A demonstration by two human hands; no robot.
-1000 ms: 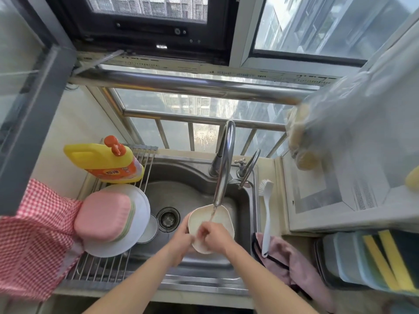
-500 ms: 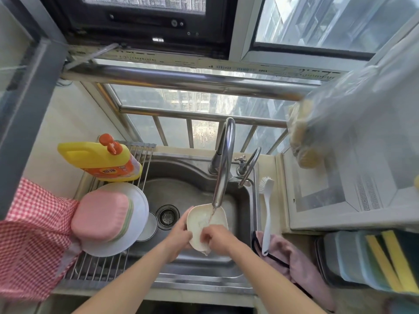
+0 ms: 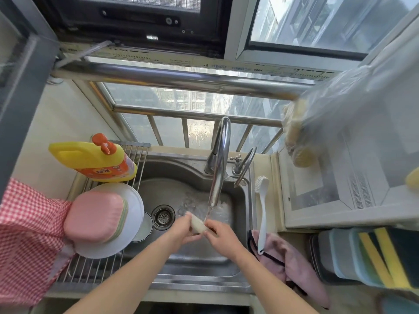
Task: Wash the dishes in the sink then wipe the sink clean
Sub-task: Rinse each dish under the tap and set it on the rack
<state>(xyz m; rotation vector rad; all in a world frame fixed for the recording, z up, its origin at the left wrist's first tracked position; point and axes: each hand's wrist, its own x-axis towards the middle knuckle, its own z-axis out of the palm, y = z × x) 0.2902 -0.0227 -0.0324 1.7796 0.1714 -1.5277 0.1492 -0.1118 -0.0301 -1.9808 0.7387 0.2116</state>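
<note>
Cream-coloured dish [image 3: 197,225] sits edge-on between both hands, right under the tap [image 3: 217,177] where a thin stream of water meets it, probably tilted so the water runs off into the sink [image 3: 181,261]. The left hand [image 3: 181,233] grips its left end; the right hand [image 3: 221,234] pinches the right end with curled fingers. Just left lies the drain [image 3: 163,217], and a small bowl [image 3: 142,228] sits half under the white plate [image 3: 133,200]. That plate rests on the roll-up rack [image 3: 74,268] under a pink box [image 3: 95,217], likely drying. Free basin room lies far and near of the hands; the brush [image 3: 261,207] and pink cloth [image 3: 292,261] crowd the right rim.
</note>
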